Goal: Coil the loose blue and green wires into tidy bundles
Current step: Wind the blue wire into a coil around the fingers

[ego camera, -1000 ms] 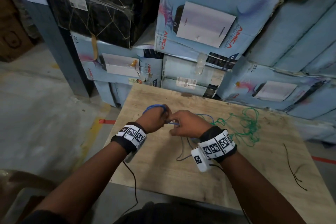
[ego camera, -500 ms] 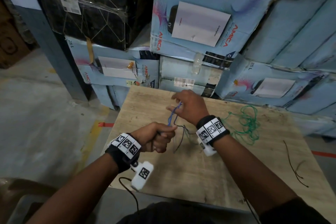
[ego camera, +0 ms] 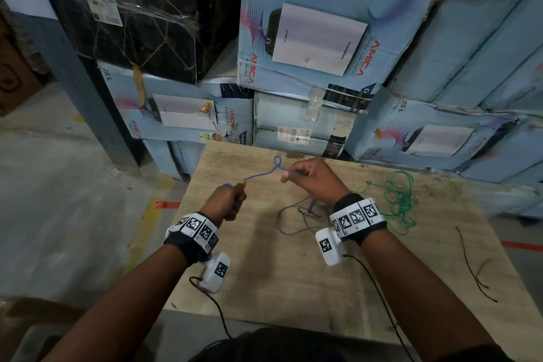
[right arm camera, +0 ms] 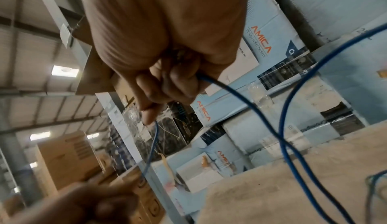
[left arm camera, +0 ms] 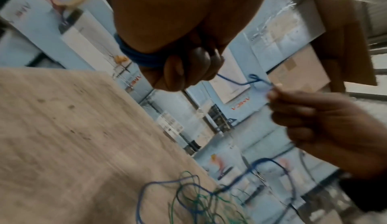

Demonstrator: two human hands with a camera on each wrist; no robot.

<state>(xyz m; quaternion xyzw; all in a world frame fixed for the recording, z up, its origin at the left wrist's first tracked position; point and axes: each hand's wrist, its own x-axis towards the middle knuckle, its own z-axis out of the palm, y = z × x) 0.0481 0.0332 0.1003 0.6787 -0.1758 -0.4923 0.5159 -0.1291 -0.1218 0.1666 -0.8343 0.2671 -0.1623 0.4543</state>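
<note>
The blue wire (ego camera: 261,175) runs taut between my two hands above the wooden table (ego camera: 264,273), with a small loop (ego camera: 277,161) in the middle. My left hand (ego camera: 239,188) grips one end in a fist; several blue turns (left arm camera: 134,57) lie wrapped around it. My right hand (ego camera: 289,175) pinches the wire between thumb and fingers, and the wire (right arm camera: 240,98) trails out of that fist. The rest of the blue wire (ego camera: 293,220) lies slack on the table under my right wrist. The green wire (ego camera: 399,203) is a loose tangle on the table right of my right hand.
A thin black wire (ego camera: 470,261) lies on the table's right side. Stacked blue cartons (ego camera: 308,44) and a black wrapped box (ego camera: 132,9) stand right behind the table's far edge. Bare concrete floor (ego camera: 73,214) lies to the left.
My left hand moved forward and up from near the table's front. My right hand shifted right, and the blue wire now stretches between them with a small loop.
</note>
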